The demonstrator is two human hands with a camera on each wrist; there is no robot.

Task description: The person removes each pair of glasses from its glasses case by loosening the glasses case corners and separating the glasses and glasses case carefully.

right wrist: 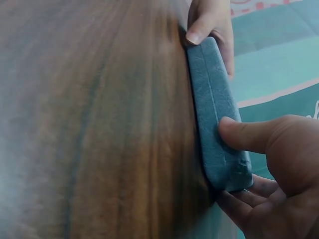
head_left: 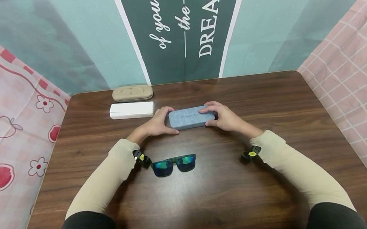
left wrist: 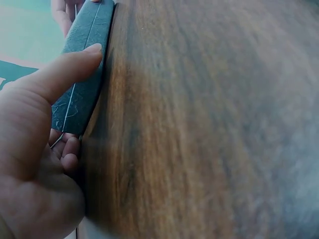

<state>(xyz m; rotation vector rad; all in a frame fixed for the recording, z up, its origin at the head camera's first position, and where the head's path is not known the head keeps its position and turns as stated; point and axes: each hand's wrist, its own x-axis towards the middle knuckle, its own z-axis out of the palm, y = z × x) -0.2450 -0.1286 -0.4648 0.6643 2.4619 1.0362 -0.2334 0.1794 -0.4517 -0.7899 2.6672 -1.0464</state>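
Note:
A blue glasses case (head_left: 188, 118) lies closed on the table, small lettering on its lid. My left hand (head_left: 157, 123) grips its left end, thumb along the near side and fingers curled behind. At the right end my right hand (head_left: 223, 117) holds the case, thumb in front and fingers over the top and far side. The right wrist view shows the case's seam and the right thumb (right wrist: 244, 134) pressed on its side. In the left wrist view the left thumb (left wrist: 75, 69) lies against the case. Nearer the person rest dark sunglasses (head_left: 174, 164) with blue-green lenses.
A white case (head_left: 132, 110) stands left of the left hand, with a beige fabric case (head_left: 132, 93) behind it near the back edge. The brown wooden table (head_left: 213, 196) meets a teal printed cloth (head_left: 181, 34) at the back. Patterned cloths hang at both sides.

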